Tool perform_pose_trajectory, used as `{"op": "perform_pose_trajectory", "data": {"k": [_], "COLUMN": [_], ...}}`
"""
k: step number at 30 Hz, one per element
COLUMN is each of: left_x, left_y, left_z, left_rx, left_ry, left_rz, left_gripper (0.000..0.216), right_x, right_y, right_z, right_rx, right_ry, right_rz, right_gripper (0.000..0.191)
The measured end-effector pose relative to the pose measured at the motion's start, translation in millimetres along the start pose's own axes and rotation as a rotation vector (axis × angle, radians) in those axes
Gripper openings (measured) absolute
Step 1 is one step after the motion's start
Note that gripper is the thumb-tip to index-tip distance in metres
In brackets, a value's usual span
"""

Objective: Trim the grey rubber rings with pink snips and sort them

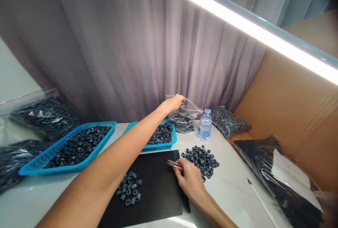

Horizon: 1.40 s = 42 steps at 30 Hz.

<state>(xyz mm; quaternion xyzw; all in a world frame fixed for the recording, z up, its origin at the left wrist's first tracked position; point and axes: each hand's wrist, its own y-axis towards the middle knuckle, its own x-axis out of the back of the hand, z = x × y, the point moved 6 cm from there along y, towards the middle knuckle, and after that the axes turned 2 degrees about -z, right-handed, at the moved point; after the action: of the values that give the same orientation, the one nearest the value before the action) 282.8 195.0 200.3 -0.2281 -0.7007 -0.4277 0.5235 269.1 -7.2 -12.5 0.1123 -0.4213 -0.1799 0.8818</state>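
My left hand (174,102) reaches far across the table and grips the top edge of a clear plastic bag (185,117) partly filled with small dark grey rings. My right hand (189,180) rests on the right edge of a black mat (155,196), fingers closed around pink-handled tweezers (174,165) that point left. A small group of grey rings (129,188) lies on the mat. A loose pile of the same rings (202,157) sits on the white table just beyond my right hand.
Two blue baskets (37,166) (173,140) hold more rings. Full plastic bags lie at the left (44,113), back right (229,121) and in a cardboard box (285,171). A small water bottle (205,125) stands beside the held bag. A thin blade-like tool (261,201) lies at the right.
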Motion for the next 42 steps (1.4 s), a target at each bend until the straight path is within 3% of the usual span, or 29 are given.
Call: {"op": "perform_pose_trajectory", "data": {"k": [4, 7, 10, 14, 18, 22, 25, 28, 33, 37, 42], "left_x": [1.2, 5.1, 3.2, -12.3, -33.6, -48.3, -49.7, -48.2, -47.8, -49.1, -50.6], "left_y": [-11.4, -41.7, -92.9, -180.1, -258.9, -308.0, -328.5, -341.4, -350.8, -350.2, -348.6], "left_z": [-9.5, -21.8, -32.5, -35.1, -15.7, 10.6, 22.8, 29.9, 32.8, 28.6, 22.2], "left_rx": [-0.068, -0.138, -0.191, -0.226, -0.142, -0.04, -0.006, 0.041, 0.116, 0.154, 0.18], "left_ry": [0.08, 0.114, 0.13, 0.103, 0.012, -0.128, -0.232, -0.362, -0.432, -0.405, -0.346], "left_rz": [-0.013, -0.078, -0.111, -0.045, 0.015, 0.056, 0.085, 0.108, 0.101, 0.083, -0.003], "left_gripper": [0.037, 0.031, 0.036, 0.029, 0.027, 0.024, 0.022, 0.023, 0.029, 0.032, 0.026], "right_x": [-1.2, -5.1, -8.4, -9.6, -9.7, -19.0, -29.8, -41.9, -53.1, -55.3, -58.4], "right_y": [-2.5, -4.7, -8.1, -16.7, -29.3, -47.0, -60.7, -67.4, -62.9, -61.7, -66.6], "right_z": [3.8, 4.1, 2.4, 1.7, 12.4, 37.3, 58.0, 65.6, 60.9, 64.1, 64.1], "right_rx": [0.044, 0.077, 0.1, 0.103, 0.119, 0.198, 0.32, 0.336, 0.228, 0.264, 0.294], "right_ry": [-0.028, -0.048, -0.059, -0.059, -0.005, 0.06, 0.083, 0.107, 0.17, 0.168, 0.107], "right_rz": [0.016, 0.041, 0.066, 0.078, 0.085, 0.224, 0.34, 0.42, 0.447, 0.466, 0.442], "right_gripper": [0.015, 0.014, 0.01, 0.028, 0.027, 0.027, 0.017, 0.021, 0.025, 0.02, 0.031]}}
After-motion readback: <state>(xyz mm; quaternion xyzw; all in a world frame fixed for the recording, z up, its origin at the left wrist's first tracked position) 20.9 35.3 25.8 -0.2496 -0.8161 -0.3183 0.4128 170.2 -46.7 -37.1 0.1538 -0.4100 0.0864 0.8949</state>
